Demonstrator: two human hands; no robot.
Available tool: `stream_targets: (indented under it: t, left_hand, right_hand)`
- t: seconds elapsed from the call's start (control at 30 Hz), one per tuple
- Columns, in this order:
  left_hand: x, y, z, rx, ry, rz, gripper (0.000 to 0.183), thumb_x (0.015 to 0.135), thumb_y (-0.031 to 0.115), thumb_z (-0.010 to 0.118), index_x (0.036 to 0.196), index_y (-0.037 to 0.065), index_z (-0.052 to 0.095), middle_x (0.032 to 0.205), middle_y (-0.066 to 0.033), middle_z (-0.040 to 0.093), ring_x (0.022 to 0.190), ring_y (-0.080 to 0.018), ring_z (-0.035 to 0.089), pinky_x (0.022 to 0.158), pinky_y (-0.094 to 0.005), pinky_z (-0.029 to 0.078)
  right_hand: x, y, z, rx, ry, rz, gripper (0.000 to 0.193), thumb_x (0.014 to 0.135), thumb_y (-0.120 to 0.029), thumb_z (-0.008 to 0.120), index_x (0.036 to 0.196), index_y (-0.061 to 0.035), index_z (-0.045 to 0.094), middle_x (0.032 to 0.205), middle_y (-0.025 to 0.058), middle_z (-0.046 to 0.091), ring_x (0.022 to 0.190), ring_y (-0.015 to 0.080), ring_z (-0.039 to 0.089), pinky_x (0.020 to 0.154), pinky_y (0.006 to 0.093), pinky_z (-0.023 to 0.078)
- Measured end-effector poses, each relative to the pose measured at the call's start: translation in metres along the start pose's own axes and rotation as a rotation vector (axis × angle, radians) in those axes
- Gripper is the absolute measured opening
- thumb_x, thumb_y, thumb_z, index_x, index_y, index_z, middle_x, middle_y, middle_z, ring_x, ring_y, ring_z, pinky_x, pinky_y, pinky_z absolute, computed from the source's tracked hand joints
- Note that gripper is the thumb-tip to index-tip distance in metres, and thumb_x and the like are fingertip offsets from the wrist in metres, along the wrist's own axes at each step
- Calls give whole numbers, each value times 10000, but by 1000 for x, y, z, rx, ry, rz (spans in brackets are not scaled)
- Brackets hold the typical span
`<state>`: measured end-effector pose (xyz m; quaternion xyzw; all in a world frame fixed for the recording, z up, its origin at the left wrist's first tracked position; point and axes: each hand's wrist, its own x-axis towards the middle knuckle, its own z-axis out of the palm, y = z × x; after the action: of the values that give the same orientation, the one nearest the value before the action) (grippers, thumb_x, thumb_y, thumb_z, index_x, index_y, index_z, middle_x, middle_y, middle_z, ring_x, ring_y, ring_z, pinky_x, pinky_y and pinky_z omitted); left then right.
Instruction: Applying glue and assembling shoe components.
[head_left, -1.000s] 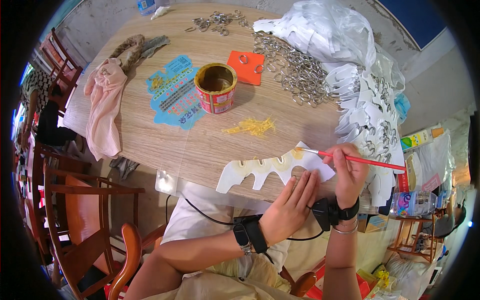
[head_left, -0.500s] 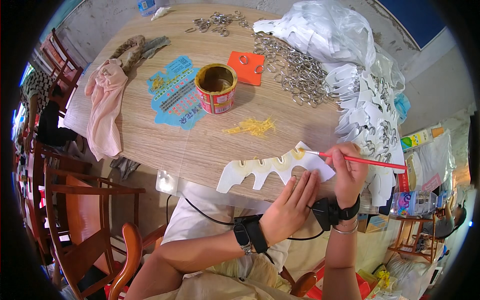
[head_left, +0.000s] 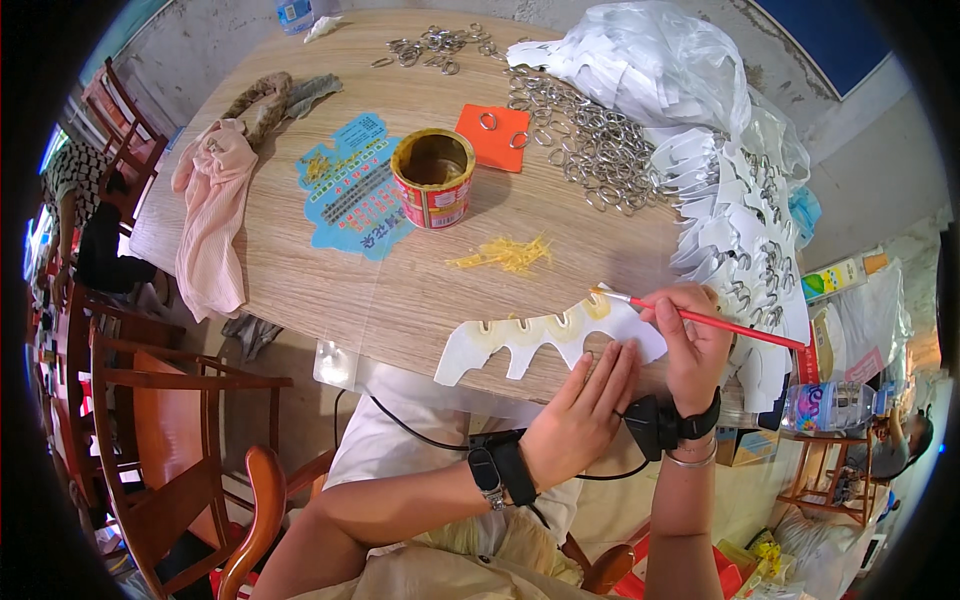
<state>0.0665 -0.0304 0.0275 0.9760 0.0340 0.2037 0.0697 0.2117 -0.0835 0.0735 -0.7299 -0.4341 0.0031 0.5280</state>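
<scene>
Right hand grips slim red-handled brush, bristles at upper right tip of flat white scalloped piece. Left hand open, palm down, fingertips on piece's lower right. Piece lies near the person's edge of wood-grain table, yellowish coating along notched top. Round red open tin stands beyond, streaky yellow smear between.

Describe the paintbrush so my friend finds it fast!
Find the wooden table; at its near edge lies a white toothed piece. Over its right part, the right hand grips the paintbrush. A long, thin red handle sets it apart from the flat white piece.
</scene>
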Motion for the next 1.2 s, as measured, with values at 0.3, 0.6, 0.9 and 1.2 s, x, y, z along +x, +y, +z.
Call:
stream_targets:
  t: [0.3, 0.6, 0.9, 1.2]
  left_hand:
    - [0, 0, 1, -13, 9, -4, 636, 748, 270, 543, 1285, -54, 433, 1396, -171, 385, 1284, -272, 389, 1030, -390, 329]
    - [0, 0, 2, -13, 28, -8, 620, 748, 260, 541, 1272, -55, 442, 1387, -171, 396, 1279, -274, 395, 1025, -392, 334]
    - [-1, 0, 4, -36, 18, 4, 611, 743, 256, 550, 1260, -55, 455, 1378, -185, 402, 1283, -289, 393, 1026, -405, 337]
    - [0, 0, 2, -6, 24, 0, 616, 749, 260, 551, 1266, -57, 448, 1381, -179, 403, 1275, -281, 404, 1017, -395, 346]
  right_hand:
    - [-2, 3, -8, -27, 14, 15, 136, 857, -106, 559, 764, -38, 632, 663, 37, 601, 639, 162, 520, 709, 297, 342]
    - [-1, 5, -9, -47, -4, -31, 144, 849, -126, 566, 752, -38, 627, 637, 33, 587, 616, 160, 500, 701, 301, 345]
    - [-2, -2, -2, 84, -75, -2, 162, 845, -140, 571, 739, -26, 616, 651, 40, 591, 651, 165, 524, 719, 305, 352]
    - [-2, 5, -8, -14, 15, -9, 181, 853, -132, 552, 710, -28, 588, 691, 56, 602, 656, 188, 527, 717, 313, 356]
